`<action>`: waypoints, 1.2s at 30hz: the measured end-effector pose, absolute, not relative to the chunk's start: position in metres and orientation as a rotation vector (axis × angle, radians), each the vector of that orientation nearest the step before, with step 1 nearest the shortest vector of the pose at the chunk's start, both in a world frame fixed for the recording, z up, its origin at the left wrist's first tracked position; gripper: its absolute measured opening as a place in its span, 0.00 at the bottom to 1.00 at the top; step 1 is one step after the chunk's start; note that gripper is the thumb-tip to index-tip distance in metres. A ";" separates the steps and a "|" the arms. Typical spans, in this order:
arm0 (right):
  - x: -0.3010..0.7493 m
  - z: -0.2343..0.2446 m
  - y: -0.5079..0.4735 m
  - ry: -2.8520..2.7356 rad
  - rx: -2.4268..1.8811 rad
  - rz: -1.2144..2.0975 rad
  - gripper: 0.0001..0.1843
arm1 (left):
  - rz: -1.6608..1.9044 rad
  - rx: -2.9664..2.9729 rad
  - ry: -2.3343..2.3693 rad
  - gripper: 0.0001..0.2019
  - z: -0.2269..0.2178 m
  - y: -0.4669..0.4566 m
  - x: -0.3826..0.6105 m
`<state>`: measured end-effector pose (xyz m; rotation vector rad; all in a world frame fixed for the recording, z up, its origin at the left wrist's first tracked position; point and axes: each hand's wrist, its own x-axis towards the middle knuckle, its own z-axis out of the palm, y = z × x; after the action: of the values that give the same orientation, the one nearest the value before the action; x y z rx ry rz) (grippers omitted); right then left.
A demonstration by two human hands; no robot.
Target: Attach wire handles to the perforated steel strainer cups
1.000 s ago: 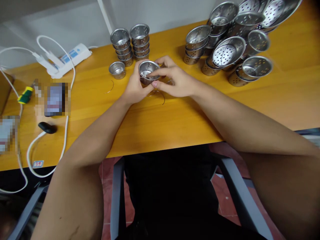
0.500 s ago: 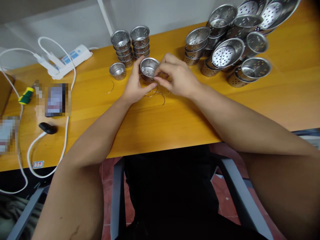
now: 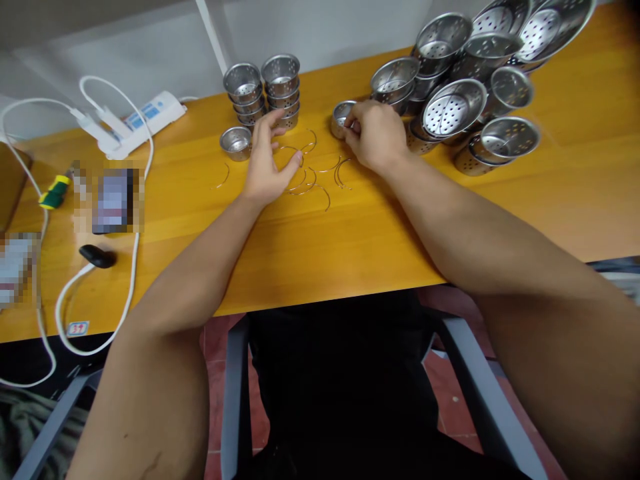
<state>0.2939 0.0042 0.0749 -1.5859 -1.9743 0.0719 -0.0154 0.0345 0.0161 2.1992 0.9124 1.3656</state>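
Cup handling appears to be the step in hand. A small metal cup [image 3: 337,127] is held at the right side of its rim by the right grip [image 3: 379,135], just left of the knuckles; whether its base touches the counter [image 3: 280,260] cannot be told. The left grip [image 3: 266,168] is released, fingers parted, with nothing held. For any further move, clearance from the nested metal cups [image 3: 383,73] just beyond the right grip is judged necessary. Loose curved wires [image 3: 329,199] are scattered between the grips. Two stacks of perforated cups [image 3: 283,85] are positioned beyond the left grip; a single cup [image 3: 235,153] is placed to its left, with no contents visible. Inside the nested metal cups, a thin line, possibly wire, is seen. The held cup's interior is partly obscured.
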 end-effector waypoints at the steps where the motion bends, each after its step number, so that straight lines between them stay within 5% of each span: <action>1: 0.292 0.077 0.002 -1.971 -1.614 0.067 0.13 | 1.371 2.205 0.911 0.45 0.017 0.036 -0.017; 5: 0.286 0.083 -0.007 -2.008 -1.505 0.097 0.09 | 1.469 2.187 0.904 0.41 0.021 0.040 -0.022; 12: 0.279 0.080 -0.018 -2.118 -1.284 0.408 0.33 | 1.503 2.268 0.878 0.37 0.024 0.043 -0.027; 20: 0.308 0.049 0.012 -2.055 -1.264 0.406 0.50 | 1.532 2.154 0.912 0.37 0.034 0.035 -0.023; 29: 0.301 0.051 0.006 -2.072 -1.341 0.350 0.40 | 1.925 2.155 1.157 0.45 0.030 0.075 -0.072; 33: 0.296 0.070 -0.007 -2.097 -1.378 0.328 0.26 | 1.586 2.364 1.013 0.22 0.017 0.094 -0.100; 36: 0.290 0.088 -0.019 -2.073 -1.472 0.337 0.14 | 1.474 2.149 1.068 0.21 0.009 0.099 -0.110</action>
<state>0.2905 -0.0192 0.0879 -1.4720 -2.0731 0.3365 -0.1098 0.0992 0.0093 2.1491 1.0676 1.4741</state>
